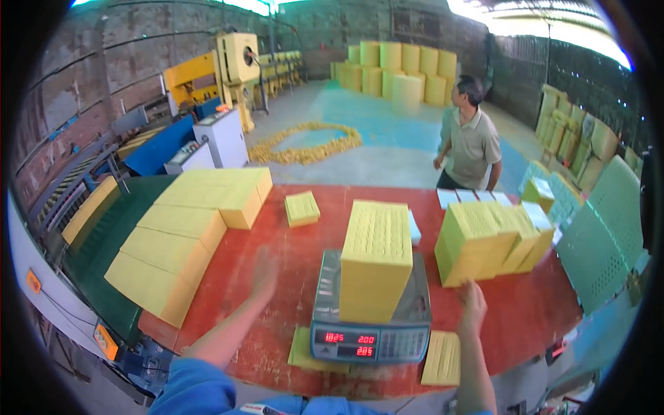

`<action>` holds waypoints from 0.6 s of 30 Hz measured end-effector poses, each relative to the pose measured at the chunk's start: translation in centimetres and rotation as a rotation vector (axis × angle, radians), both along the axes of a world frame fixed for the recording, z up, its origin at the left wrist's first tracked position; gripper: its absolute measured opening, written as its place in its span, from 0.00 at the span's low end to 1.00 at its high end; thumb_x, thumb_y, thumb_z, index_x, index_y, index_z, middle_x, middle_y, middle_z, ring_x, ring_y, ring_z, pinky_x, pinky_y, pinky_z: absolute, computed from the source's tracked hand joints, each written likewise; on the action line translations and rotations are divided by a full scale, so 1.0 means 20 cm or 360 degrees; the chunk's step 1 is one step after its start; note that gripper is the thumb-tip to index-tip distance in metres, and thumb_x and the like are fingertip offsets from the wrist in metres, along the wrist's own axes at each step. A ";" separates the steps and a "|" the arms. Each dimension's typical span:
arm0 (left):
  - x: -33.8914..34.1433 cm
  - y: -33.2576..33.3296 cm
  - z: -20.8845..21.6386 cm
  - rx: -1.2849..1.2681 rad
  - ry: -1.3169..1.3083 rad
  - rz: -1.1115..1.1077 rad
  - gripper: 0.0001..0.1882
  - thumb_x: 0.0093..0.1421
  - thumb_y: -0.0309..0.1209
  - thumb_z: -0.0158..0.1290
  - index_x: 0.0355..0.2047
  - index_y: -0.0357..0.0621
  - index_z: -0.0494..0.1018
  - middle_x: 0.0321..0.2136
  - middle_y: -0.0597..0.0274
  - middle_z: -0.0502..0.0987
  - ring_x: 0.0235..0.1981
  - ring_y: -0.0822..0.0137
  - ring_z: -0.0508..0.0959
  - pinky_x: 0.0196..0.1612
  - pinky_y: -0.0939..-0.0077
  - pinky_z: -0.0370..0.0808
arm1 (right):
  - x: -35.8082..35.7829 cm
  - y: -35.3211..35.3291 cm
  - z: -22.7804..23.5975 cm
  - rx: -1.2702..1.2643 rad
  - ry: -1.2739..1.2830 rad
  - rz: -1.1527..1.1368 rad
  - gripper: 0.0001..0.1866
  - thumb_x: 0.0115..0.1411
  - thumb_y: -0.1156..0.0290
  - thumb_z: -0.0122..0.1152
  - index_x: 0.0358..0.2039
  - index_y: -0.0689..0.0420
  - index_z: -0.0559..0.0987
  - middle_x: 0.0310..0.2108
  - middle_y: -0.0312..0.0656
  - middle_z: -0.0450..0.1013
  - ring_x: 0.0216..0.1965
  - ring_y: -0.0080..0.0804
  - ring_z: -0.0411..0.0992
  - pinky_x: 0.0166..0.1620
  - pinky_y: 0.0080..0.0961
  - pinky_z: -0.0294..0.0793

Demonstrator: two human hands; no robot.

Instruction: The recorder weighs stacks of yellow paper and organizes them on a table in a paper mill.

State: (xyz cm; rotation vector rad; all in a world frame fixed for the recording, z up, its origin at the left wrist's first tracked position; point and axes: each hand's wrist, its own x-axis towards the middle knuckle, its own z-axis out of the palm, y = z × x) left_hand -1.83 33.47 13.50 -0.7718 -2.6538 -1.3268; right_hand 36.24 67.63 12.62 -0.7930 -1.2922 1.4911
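Note:
A tall stack of yellow paper sheets [375, 280] stands upright on a digital scale [325, 290] with a lit red display. To the left of the scale, my left hand [264, 273] hovers over the red table, holding nothing I can see; motion smears its fingers. My right hand [474, 308] is right of the scale, its fingers loosely bent and apart, with nothing visible in them. Its fingertips are close to the bottom of several yellow stacks [467, 252]; whether they touch is unclear. Yellow sheets [440, 358] lie flat beside the scale, and another yellow piece [302, 349] shows partly under its left side.
Long rows of yellow stacks [166, 238] run along the left edge of the red table [277, 325]. A small yellow pile [301, 209] sits near the far edge. A person [472, 142] stands beyond the table. Yellow rolls [408, 72] and a machine [235, 59] are farther back.

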 end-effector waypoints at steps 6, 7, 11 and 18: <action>0.22 -1.17 -0.30 -0.0969 0.0348 0.0079 0.32 0.63 0.40 0.52 0.64 0.39 0.61 0.67 0.42 0.56 0.67 0.44 0.57 0.67 0.52 0.56 | 0.89 0.17 -0.34 0.1010 -0.1650 -0.0428 0.13 0.62 0.76 0.52 0.46 0.64 0.77 0.46 0.51 0.75 0.47 0.52 0.73 0.49 0.40 0.73; 0.29 -1.28 -0.34 -0.1056 0.0396 0.0026 0.32 0.63 0.41 0.51 0.64 0.40 0.62 0.67 0.43 0.57 0.67 0.44 0.57 0.68 0.50 0.55 | 0.94 0.16 -0.39 0.1006 -0.1958 -0.0446 0.15 0.61 0.76 0.52 0.48 0.63 0.76 0.50 0.51 0.74 0.50 0.55 0.71 0.52 0.43 0.71; 0.37 -1.36 -0.46 -0.1056 0.0460 0.0131 0.31 0.63 0.44 0.49 0.64 0.45 0.63 0.67 0.45 0.57 0.68 0.45 0.56 0.69 0.46 0.50 | 0.96 0.06 -0.52 0.1416 -0.2170 -0.0347 0.23 0.57 0.72 0.56 0.54 0.62 0.72 0.59 0.52 0.67 0.62 0.52 0.62 0.63 0.48 0.59; 0.35 -1.35 -0.46 -0.1080 0.0345 0.0214 0.30 0.64 0.45 0.47 0.64 0.48 0.63 0.67 0.48 0.58 0.68 0.48 0.56 0.70 0.49 0.48 | 0.94 0.05 -0.50 0.1239 -0.2172 -0.0259 0.25 0.54 0.73 0.58 0.54 0.62 0.72 0.61 0.52 0.65 0.64 0.51 0.59 0.65 0.49 0.56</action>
